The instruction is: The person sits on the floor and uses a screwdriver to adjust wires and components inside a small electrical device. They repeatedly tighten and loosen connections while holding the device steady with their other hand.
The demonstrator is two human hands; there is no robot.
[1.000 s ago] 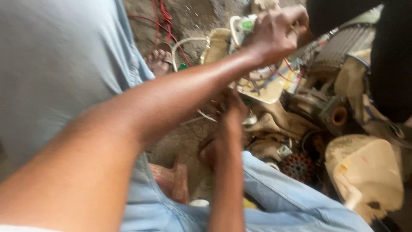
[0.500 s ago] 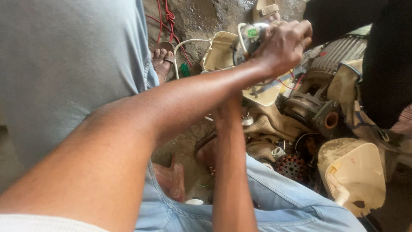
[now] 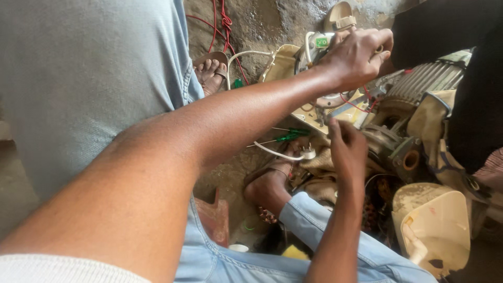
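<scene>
While gripping the white appliance part (image 3: pixel 314 50) on the floor just above the grey motor (image 3: pixel 419 86), left hand (image 3: pixel 359 55) closed around it; right hand (image 3: pixel 346 147) below the motor's left end, fingers curled, grip state unclear.

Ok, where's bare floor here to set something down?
Bare ground lies at the top, between the red wires and the sandal. Around the motor, green screwdriver and cream housing it is crowded.
</scene>
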